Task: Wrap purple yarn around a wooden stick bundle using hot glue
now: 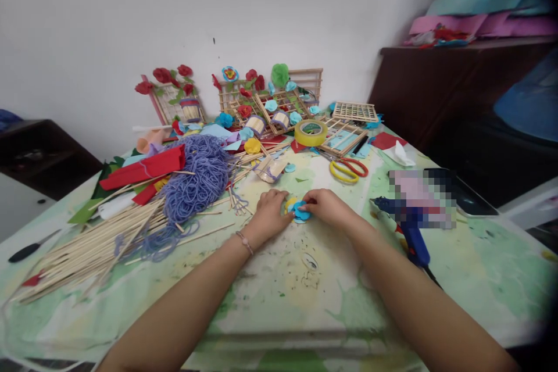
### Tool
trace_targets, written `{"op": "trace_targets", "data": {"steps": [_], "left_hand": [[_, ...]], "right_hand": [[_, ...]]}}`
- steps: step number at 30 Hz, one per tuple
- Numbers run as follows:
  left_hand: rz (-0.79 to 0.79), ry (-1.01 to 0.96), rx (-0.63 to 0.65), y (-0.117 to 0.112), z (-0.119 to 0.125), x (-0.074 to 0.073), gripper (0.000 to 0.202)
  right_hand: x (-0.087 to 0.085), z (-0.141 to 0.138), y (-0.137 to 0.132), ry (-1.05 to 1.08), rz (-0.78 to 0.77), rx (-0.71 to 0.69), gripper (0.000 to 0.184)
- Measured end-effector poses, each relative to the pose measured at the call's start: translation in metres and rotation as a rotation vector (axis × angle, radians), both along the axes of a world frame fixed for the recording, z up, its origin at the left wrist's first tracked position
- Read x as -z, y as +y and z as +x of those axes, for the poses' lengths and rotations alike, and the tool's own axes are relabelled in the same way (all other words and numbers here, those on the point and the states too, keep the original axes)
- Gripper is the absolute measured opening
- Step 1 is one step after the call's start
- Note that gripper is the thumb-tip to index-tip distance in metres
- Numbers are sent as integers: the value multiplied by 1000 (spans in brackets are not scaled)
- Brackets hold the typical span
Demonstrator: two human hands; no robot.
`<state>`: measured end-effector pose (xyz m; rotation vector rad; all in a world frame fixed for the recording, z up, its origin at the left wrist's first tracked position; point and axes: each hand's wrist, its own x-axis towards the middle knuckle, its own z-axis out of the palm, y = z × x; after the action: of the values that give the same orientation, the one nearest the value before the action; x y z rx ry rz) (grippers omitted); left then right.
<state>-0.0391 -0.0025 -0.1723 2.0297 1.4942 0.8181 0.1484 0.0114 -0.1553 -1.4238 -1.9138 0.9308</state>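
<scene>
Close together near the table's middle, both my hands work at a small cluster of thin paper-like pieces. My right hand [325, 204] pinches a bright blue rounded piece [301, 210] between thumb and fingertips. From the other side, my left hand [271, 213], with a bracelet at the wrist, curls its fingers and thumb around the cluster's edge, against a yellow piece [290, 204]. Its exact hold is partly hidden by the fingers. A paler disc shows beneath the blue piece. Just beyond my left hand lies a small stick-built item [269, 170] tied with purple yarn.
Left are thin wooden sticks [100, 238], purple yarn [198, 174] and a red roll [142, 167]. Yellow-and-red-handled scissors [349, 170] and yellow tape [310, 133] lie ahead. A blue glue gun [412, 232] lies right. Stick frames with paper flowers [250, 90] stand against the wall.
</scene>
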Motion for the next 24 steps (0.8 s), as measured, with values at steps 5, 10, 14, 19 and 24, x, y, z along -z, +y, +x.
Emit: {"op": "trace_targets", "data": {"steps": [5,10,14,19,24], "left_hand": [[-28,-14,43,1,1,-4,42],[-94,-142,78,1,2,-3,39],[-166,-315,57,7,-1,1,40],[-198,-519,17,16,-7,4,43],[-214,-634,-37,14,-6,-3,48]], "right_hand": [[2,-2,0,-34,15,4,6],[1,-4,-2,16,31,26,10],[0,-3,1,147,49,97,14],[2,7,18,308,72,291,36],[4,13,24,338,108,429,51]]}}
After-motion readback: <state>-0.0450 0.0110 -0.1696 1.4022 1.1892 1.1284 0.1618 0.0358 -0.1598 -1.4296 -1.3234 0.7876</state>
